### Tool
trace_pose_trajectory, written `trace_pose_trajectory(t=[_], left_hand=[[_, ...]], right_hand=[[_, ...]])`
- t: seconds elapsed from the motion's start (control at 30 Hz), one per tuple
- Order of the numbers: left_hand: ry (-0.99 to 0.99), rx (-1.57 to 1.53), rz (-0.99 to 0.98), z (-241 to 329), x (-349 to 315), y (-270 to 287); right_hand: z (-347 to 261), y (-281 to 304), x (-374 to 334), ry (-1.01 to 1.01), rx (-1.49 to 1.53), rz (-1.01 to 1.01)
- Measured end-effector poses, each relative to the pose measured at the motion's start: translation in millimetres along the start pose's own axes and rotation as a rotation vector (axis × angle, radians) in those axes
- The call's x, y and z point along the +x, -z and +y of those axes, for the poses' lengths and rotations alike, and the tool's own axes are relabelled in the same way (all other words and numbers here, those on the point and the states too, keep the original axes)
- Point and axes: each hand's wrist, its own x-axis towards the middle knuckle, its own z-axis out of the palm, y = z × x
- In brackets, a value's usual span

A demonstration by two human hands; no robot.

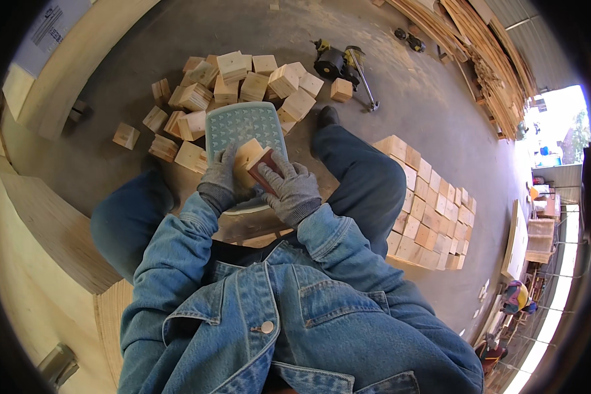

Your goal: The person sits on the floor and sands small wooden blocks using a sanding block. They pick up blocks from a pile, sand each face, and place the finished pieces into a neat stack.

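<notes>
My left hand, in a grey glove, grips a small pale wooden block above a light teal patterned mat. My right hand, also gloved, holds a dark red-brown sanding piece pressed against the block's right side. Both hands meet over my lap, between my knees in blue jeans. Denim jacket sleeves cover both forearms.
A loose heap of wooden blocks lies on the concrete floor beyond the mat. Neatly stacked blocks sit to my right. A black power tool and a hammer lie farther off. Plywood sheets stand on the left, lumber at the upper right.
</notes>
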Motion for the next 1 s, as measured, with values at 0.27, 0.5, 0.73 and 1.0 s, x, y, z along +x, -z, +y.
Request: trace_pose_trajectory(t=[0.27, 0.5, 0.73, 1.0], left_hand=[[-0.062, -0.098, 0.040, 3.2, -4.2, 4.1], [-0.023, -0.052, 0.050, 3.0, -4.9, 3.9], [0.042, -0.060, -0.029, 17.9, -7.5, 16.8], [0.019, -0.016, 0.007, 10.6, -4.2, 9.5]], right_hand=[[35.5, 2.5, 12.7, -0.338, 0.045, 0.083], [4.2, 8.6, -1.7, -0.069, 0.038, 0.022], [22.5, 11.3, 6.7, -0.241, 0.132, 0.074], [20.5, -6.4, -3.6, -0.102, 0.161, 0.052]])
